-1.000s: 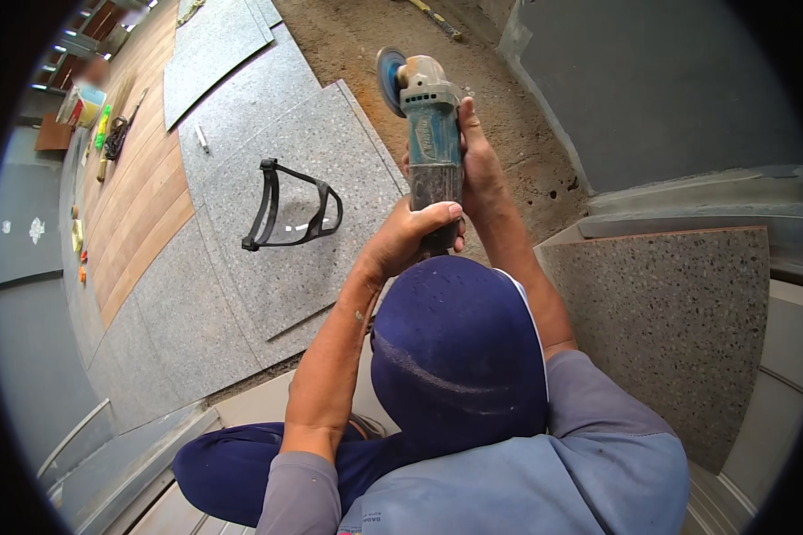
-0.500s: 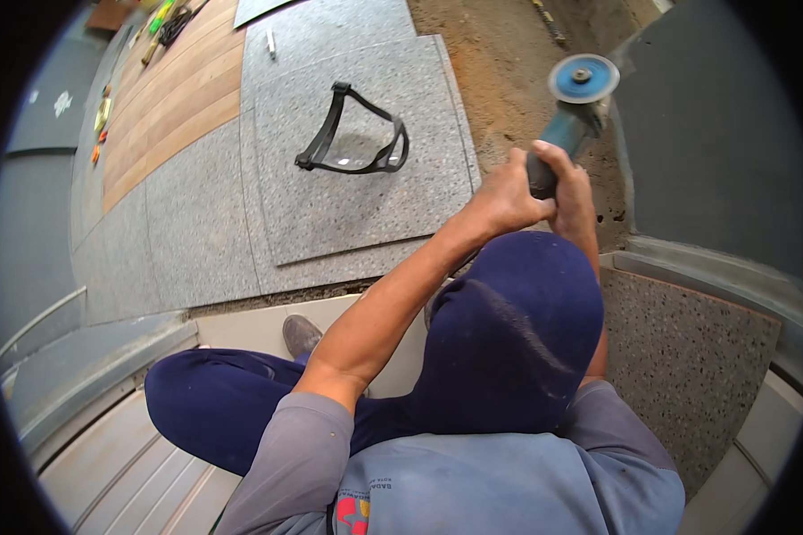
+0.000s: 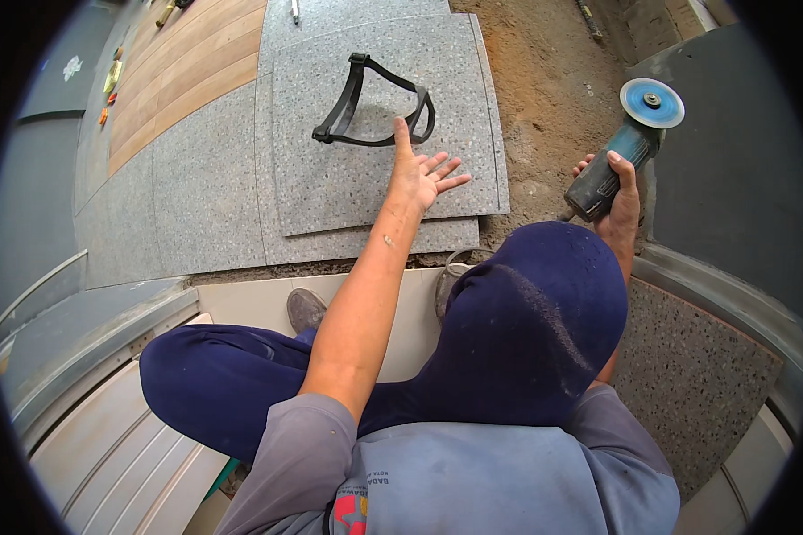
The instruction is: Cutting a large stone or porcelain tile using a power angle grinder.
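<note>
My right hand (image 3: 623, 201) is wrapped round the body of an angle grinder (image 3: 617, 165), off to the right of my raised knee. Its round blue cutting disc (image 3: 652, 101) with a pale rim points up and away from me. My left hand (image 3: 418, 178) holds nothing; its fingers are spread, palm turned to the right. Just beyond that hand lies a clear face shield with a black frame and strap (image 3: 343, 105), resting on a grey speckled tile (image 3: 455, 67). The thumb overlaps the shield's near edge in view; whether it touches, I cannot tell.
More speckled tiles (image 3: 205, 196) and wood-look planks (image 3: 187, 80) cover the floor to the left. Bare sandy ground (image 3: 544, 107) runs beside a dark grey panel (image 3: 732, 134) on the right. Another speckled slab (image 3: 687, 374) lies by my right side. Small tools sit at the far left.
My left hand has let go of the grinder and moved left toward the face shield, opening its fingers. The right hand has carried the grinder a little to the right.
</note>
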The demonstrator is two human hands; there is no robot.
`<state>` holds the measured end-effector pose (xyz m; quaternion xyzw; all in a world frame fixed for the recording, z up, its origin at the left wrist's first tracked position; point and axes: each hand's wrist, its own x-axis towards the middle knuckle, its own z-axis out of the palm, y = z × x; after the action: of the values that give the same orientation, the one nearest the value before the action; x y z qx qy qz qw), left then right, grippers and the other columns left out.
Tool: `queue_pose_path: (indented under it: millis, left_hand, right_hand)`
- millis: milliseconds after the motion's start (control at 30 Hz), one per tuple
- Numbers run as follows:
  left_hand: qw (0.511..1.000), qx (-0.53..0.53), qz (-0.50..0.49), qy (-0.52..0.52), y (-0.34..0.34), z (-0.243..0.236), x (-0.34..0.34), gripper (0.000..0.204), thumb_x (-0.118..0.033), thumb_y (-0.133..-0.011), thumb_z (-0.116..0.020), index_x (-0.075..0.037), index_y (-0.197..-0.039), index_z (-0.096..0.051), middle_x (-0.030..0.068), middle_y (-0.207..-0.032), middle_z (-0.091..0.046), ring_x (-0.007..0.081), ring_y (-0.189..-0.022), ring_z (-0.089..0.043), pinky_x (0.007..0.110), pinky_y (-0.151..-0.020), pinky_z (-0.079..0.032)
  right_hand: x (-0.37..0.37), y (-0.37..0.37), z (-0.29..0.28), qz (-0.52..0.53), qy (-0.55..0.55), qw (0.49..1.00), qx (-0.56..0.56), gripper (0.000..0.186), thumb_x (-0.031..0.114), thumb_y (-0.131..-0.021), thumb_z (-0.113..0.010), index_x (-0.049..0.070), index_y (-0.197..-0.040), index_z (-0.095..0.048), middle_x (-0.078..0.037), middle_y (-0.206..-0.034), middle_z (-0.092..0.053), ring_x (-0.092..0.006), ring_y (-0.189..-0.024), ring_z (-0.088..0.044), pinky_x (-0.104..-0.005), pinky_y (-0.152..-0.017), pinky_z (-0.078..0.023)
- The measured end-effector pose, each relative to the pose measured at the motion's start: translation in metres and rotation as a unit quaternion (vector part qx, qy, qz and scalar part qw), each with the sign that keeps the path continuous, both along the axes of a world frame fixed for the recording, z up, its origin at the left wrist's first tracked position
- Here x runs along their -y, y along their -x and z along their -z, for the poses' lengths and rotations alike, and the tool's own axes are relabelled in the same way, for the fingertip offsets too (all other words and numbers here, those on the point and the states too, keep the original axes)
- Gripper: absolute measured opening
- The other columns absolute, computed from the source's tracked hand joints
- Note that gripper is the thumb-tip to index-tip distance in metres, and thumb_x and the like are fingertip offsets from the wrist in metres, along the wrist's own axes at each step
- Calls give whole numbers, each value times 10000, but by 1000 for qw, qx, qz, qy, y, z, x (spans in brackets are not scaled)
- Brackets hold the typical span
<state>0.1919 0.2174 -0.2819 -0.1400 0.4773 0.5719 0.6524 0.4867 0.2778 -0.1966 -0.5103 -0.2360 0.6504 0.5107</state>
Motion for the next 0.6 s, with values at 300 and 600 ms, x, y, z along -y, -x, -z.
queue_pose_path:
  millis: [300, 600]
  left_hand:
    - [987, 96, -132, 9, 24, 18, -18, 793, -328, -889, -650, 162, -1347, -227, 291, -1225, -438, 438, -1074, -595, 704, -943, -563]
    - [996, -2, -62, 59, 46, 36, -13, 331, -248, -1013, -483, 72, -954, -543, 177, -953, -497, 294, -826, -603, 566, -874, -642]
  right_hand:
    - [19, 29, 20, -26, 43, 997, 51, 523, 285, -817, -772, -118, -1102, -597, -201, -862, -686, -264, -723, -733, -348, -672, -633]
    - [33, 47, 26, -57, 85, 992, 73, 449, 288, -820, -779, -66, -1036, -610, -156, -799, -675, -215, -674, -708, -317, -636, -610]
